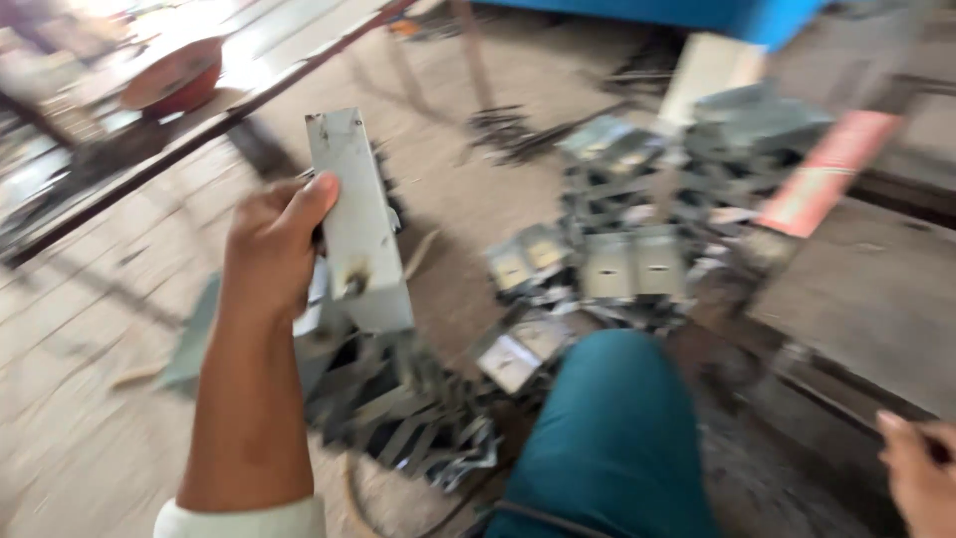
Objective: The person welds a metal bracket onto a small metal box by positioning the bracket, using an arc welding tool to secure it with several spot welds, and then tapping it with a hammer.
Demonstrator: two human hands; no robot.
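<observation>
a blurred view looks down at a person seated over a dusty concrete floor point(90, 438), one knee in teal trousers point(607, 438) in the foreground. the likeliest trouble from here is a cut or a dropped part: the bent sheet-metal bracket point(358, 219) appears to have thin raw edges, and it is held only along one side, so it could tip out of the grip and fall onto the loose pile of dark metal pieces point(418, 423) directly below. the stacked brackets point(637, 209) further back look unevenly piled and could slide if knocked. the left hand point(274, 244) is closed around the pale bracket, thumb pressed on its front face, holding it upright above the floor, just left of centre. the right hand point(921, 478) shows only at the lower right corner, fingers curled, seemingly around something thin and dark, but blur and the frame edge make it impossible to tell what it holds.
</observation>
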